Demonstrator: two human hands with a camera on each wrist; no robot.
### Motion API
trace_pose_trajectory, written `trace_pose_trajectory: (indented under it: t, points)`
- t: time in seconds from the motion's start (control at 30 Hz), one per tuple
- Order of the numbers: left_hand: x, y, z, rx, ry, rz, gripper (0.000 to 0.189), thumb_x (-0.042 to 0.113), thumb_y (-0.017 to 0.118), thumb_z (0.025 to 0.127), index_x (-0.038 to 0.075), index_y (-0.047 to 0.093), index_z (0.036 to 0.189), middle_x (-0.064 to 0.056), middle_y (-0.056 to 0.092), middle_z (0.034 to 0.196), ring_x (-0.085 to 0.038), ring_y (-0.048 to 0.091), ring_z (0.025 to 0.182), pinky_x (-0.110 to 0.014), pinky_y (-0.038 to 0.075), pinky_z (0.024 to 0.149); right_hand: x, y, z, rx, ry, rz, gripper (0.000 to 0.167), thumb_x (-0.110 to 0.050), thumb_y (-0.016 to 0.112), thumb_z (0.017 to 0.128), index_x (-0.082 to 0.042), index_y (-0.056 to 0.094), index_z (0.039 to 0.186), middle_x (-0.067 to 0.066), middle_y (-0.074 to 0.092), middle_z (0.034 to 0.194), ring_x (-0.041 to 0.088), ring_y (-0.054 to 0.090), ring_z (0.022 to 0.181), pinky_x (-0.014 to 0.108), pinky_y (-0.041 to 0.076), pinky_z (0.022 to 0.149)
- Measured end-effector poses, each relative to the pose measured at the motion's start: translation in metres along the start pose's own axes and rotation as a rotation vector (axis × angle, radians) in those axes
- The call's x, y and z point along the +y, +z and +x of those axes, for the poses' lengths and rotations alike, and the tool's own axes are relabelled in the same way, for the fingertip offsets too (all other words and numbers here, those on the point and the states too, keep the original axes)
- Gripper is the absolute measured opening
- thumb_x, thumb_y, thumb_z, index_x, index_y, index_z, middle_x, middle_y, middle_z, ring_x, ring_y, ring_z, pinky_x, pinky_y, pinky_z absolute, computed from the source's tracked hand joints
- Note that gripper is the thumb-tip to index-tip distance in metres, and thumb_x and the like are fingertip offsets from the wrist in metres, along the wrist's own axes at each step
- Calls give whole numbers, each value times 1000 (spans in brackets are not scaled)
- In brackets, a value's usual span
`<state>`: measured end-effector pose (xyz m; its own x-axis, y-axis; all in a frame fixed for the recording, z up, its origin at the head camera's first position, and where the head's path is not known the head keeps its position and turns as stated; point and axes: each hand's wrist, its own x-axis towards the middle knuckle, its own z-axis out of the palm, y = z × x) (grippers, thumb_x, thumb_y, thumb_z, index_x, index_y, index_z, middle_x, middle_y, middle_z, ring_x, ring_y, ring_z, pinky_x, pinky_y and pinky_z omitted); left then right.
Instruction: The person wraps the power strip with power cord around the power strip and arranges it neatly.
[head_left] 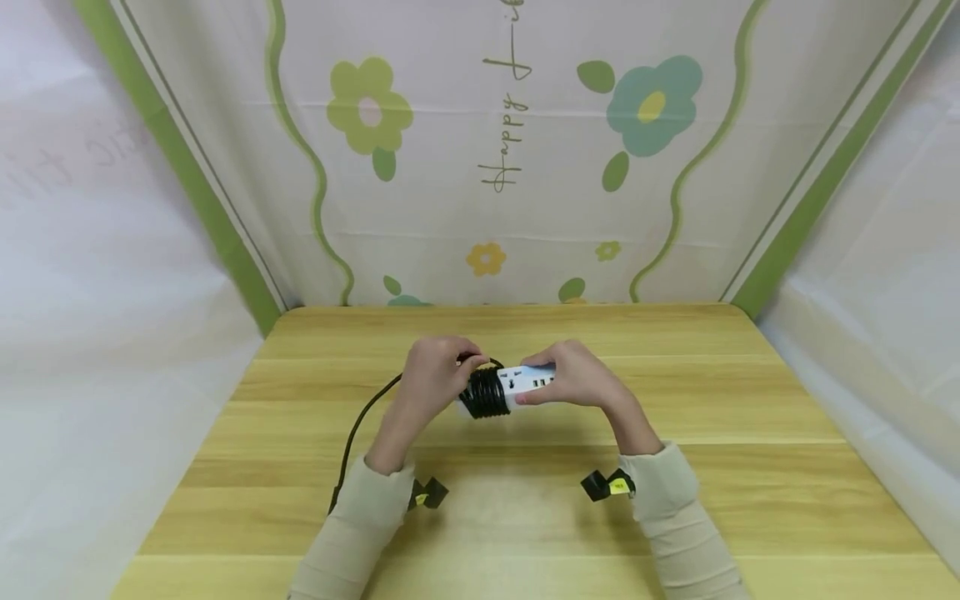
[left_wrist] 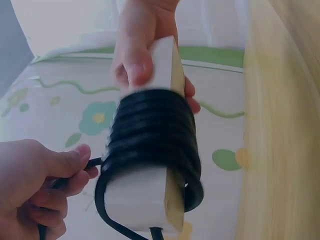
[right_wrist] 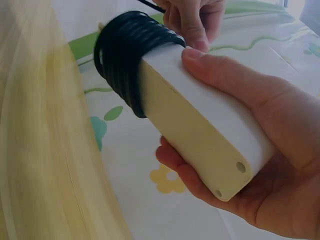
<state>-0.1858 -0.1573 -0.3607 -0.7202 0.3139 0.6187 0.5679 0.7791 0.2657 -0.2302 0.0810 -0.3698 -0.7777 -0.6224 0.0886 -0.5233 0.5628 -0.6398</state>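
Observation:
A white power strip (head_left: 516, 379) is held above the table, its sockets and USB ports partly showing in the head view. Black cord (left_wrist: 152, 130) is wound in several turns around one end of it. My right hand (head_left: 581, 377) grips the other end, thumb on one side and fingers on the opposite side, as the right wrist view shows. My left hand (left_wrist: 42, 185) pinches the loose run of the cord close beside the coils. From there the cord (head_left: 358, 425) trails down along the left forearm. The plug end is hidden.
Beneath the hands lies a wood-grain table (head_left: 525, 533). A white cloth with printed flowers (head_left: 510, 217) hangs behind its far edge, and white sheeting (head_left: 112, 333) stands on both sides. Small black wrist cameras (head_left: 597, 485) stick out inward from the sleeves.

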Motion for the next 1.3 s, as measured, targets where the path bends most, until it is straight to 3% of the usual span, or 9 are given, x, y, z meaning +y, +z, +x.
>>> trace_pose_trajectory:
  t: [0.27, 0.37, 0.5, 0.73, 0.97, 1.13, 1.23, 1.3]
  points:
    - [22, 0, -1, -18, -41, -64, 13, 9, 68, 94, 0, 77, 99, -13, 77, 93, -22, 75, 78, -30, 60, 68, 3, -3, 2, 190, 63, -36, 59, -44, 87, 74, -8, 73, 118, 8, 75, 100, 15, 61, 74, 29, 51, 63]
    - [27, 3, -1, -31, -50, -60, 16, 6, 66, 95, -2, 75, 105, -16, 77, 95, -16, 69, 65, -23, 56, 58, 3, -2, 4, 251, 97, -29, 62, -45, 88, 72, -7, 73, 118, 12, 74, 104, 17, 62, 74, 29, 51, 62]
    - [34, 9, -3, -27, -62, -85, 19, 3, 65, 95, -5, 73, 110, -17, 76, 93, -7, 51, 51, -14, 42, 49, 4, -3, 4, 309, 123, -41, 63, -46, 88, 72, -5, 73, 117, 14, 74, 105, 18, 63, 72, 28, 51, 60]
    - [46, 22, -6, -11, -138, -193, 23, 3, 64, 96, -6, 70, 116, -13, 76, 90, -4, 41, 51, -11, 34, 47, 4, -10, 1, 405, 141, -42, 61, -43, 89, 71, -3, 73, 115, 15, 75, 103, 21, 64, 73, 28, 50, 59]
    - [49, 34, -7, -64, -244, -462, 19, 1, 56, 100, -9, 70, 110, -12, 72, 82, -3, 49, 54, -13, 43, 49, 15, -18, -2, 499, 156, -6, 57, -41, 88, 73, -4, 74, 114, 17, 75, 100, 25, 64, 72, 30, 50, 58]
    - [46, 41, -8, -167, -328, -718, 23, 4, 50, 104, -6, 69, 109, -15, 68, 76, -6, 49, 53, -15, 40, 47, 26, -24, -5, 545, 201, 50, 61, -44, 86, 75, -3, 72, 118, 20, 74, 106, 26, 65, 73, 29, 51, 56]
    - [46, 44, -10, -235, -336, -836, 26, 5, 45, 106, -6, 68, 114, -23, 64, 74, -7, 47, 53, -17, 37, 47, 30, -26, -7, 577, 223, 97, 60, -45, 87, 75, -3, 73, 117, 19, 74, 107, 25, 65, 73, 28, 51, 55]
    - [46, 45, -11, -262, -320, -852, 27, 5, 44, 106, -6, 67, 116, -24, 62, 74, -6, 46, 54, -18, 37, 48, 32, -25, -6, 580, 219, 123, 59, -45, 87, 74, -4, 74, 115, 18, 74, 107, 25, 66, 74, 27, 52, 56]
